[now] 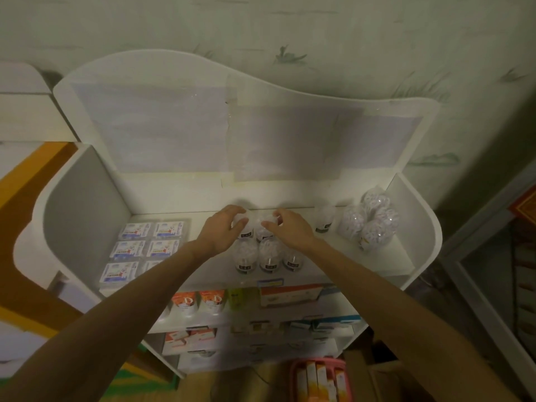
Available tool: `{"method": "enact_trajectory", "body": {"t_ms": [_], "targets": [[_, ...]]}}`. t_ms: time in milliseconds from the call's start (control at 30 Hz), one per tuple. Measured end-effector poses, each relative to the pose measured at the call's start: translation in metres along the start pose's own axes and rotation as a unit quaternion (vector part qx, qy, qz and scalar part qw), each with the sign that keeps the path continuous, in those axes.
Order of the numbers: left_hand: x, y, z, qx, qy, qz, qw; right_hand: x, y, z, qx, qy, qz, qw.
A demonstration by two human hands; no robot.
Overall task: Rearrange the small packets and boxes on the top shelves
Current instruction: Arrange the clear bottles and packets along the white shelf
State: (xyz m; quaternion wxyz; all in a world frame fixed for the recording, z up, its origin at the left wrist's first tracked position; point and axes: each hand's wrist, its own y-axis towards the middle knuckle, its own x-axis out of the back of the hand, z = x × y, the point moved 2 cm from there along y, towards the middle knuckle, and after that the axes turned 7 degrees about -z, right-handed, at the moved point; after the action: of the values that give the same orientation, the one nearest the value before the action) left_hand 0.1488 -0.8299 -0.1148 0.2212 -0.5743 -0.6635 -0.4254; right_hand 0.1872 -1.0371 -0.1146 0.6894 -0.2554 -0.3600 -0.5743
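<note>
Both my hands are up on the top shelf [385,256] of the white display unit, near its back edge, about mid-width.

Left hand [223,227]: fingers curled over the top of a clear round tub [243,227] in the back row, grasping it. Right hand [290,227]: thumb and fingers pinching the neighbouring clear tub [265,226], just beside the first; the two tubs appear to touch.

Front row: three more clear tubs [269,256] with dark labels, standing upright side by side, just short of the shelf's front edge, directly below my hands. One single tub [324,219] stands apart to the right, close to the back edge.

Right end: a cluster of clear bagged packets [369,221] piled toward the back right corner, near the curved side wall [420,216].

Left end: flat blue-and-white packets [145,242] laid in two columns from the back toward the front edge, beside the left side wall [87,204]; my left forearm covers part of the nearest ones.

Open room: bare shelf between the flat packets and the tub group, partly under my left forearm; a bare strip between the single tub and the front edge; bare shelf in the front right corner.

Lower shelves [261,323]: orange pouches and assorted boxes, too blurred to read.
</note>
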Motion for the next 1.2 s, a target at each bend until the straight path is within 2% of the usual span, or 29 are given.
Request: {"method": "enact_trajectory", "body": {"t_ms": [300, 500, 700, 900, 1200], "targets": [[0.002, 0.018, 0.013, 0.029, -0.016, 0.064, 0.997, -0.002, -0.006, -0.004, -0.001, -0.003, -0.033, 0.999], [0.001, 0.015, 0.017, 0.047, -0.025, 0.075, 0.996, -0.005, -0.009, -0.007, -0.001, 0.004, -0.059, 0.998], [0.002, 0.012, 0.017, 0.03, -0.014, 0.047, 0.998, -0.005, -0.01, -0.006, 0.002, -0.004, -0.065, 0.998], [0.009, 0.015, 0.017, 0.044, -0.053, 0.099, 0.993, -0.004, -0.012, -0.006, 0.003, 0.0, -0.067, 0.998], [0.012, 0.01, 0.014, 0.064, -0.086, 0.067, 0.992, -0.002, -0.015, -0.002, 0.017, -0.013, -0.09, 0.996]]}}
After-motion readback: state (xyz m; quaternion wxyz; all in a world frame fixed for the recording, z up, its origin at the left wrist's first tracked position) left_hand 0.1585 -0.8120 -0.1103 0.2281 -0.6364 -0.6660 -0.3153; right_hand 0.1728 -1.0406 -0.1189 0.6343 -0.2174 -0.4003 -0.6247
